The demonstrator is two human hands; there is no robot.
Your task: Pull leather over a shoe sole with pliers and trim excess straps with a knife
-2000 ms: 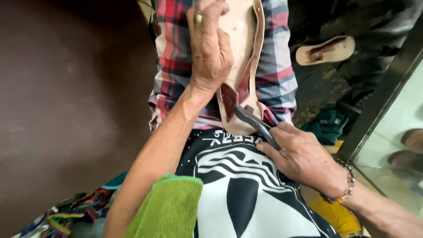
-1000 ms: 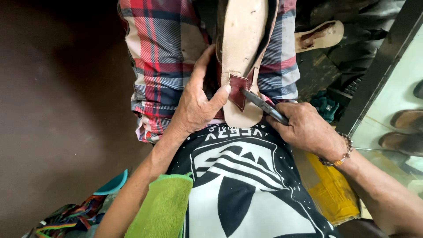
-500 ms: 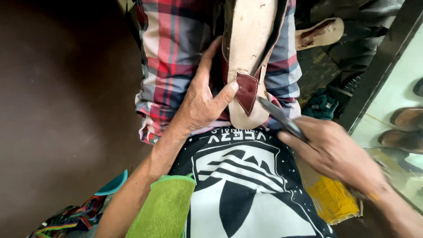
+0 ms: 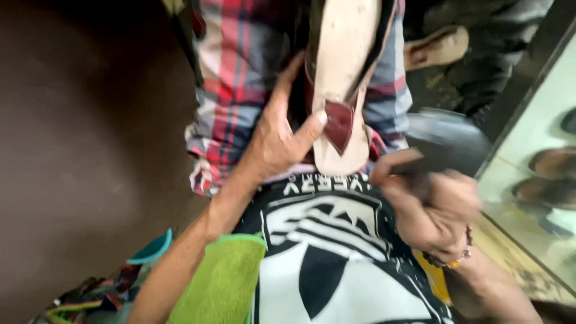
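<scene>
A worn pale sandal sole (image 4: 345,54) stands upright against a red plaid cloth (image 4: 234,90) over my lap. A maroon leather tab (image 4: 339,123) sits near its lower end. My left hand (image 4: 273,144) grips the sandal from the left, thumb tip pressed against the tab's edge. My right hand (image 4: 432,210) is blurred, lower right of the sandal and apart from it. Its fingers are curled around a dark metal tool (image 4: 420,171) that is mostly hidden. A beaded bracelet (image 4: 453,261) is on that wrist.
A black and white printed shirt (image 4: 324,252) fills the lower middle, with a green towel (image 4: 222,282) over my left arm. Another sandal (image 4: 438,45) lies at the upper right. A glass case (image 4: 540,180) with shoes stands to the right. Dark floor (image 4: 78,120) spreads left.
My right hand has drawn the dark tool away from the maroon tab, toward the lower right. My left hand slid down the sole to the tab.
</scene>
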